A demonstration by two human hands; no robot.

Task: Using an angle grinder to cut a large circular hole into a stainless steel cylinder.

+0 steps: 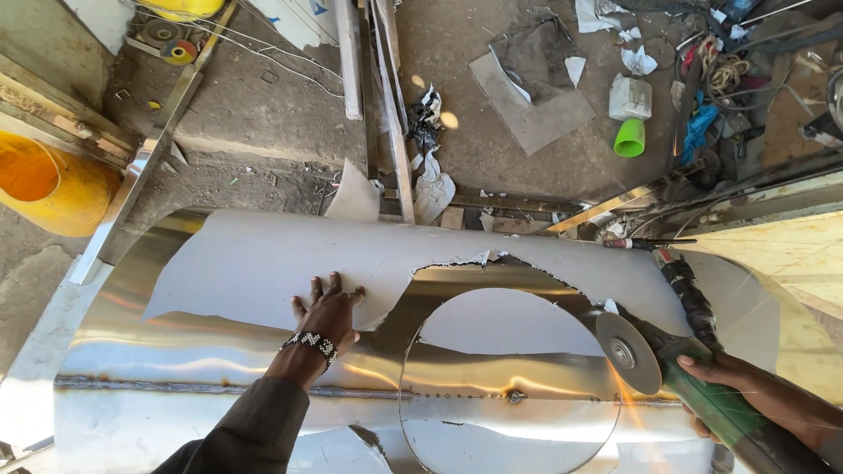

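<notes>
Stainless steel, one large curved sheet (263,263) with white film partly peeled, lies under both hands. The left hand (327,314) presses flat on it, fingers spread wide. The right hand (738,386) grips one green angle grinder (694,386), its single disc (628,353) sparking along one circular cut (413,351). Behind: one green cup (630,138), one yellow barrel (48,184).

Floor clutter: green cup (629,138) upper right, beside white jug (630,96) | yellow drum (48,183) far left | grey metal plate (531,92) top centre | crumpled paper (638,60) | rope coil (725,73) | angle bar (140,167)
</notes>
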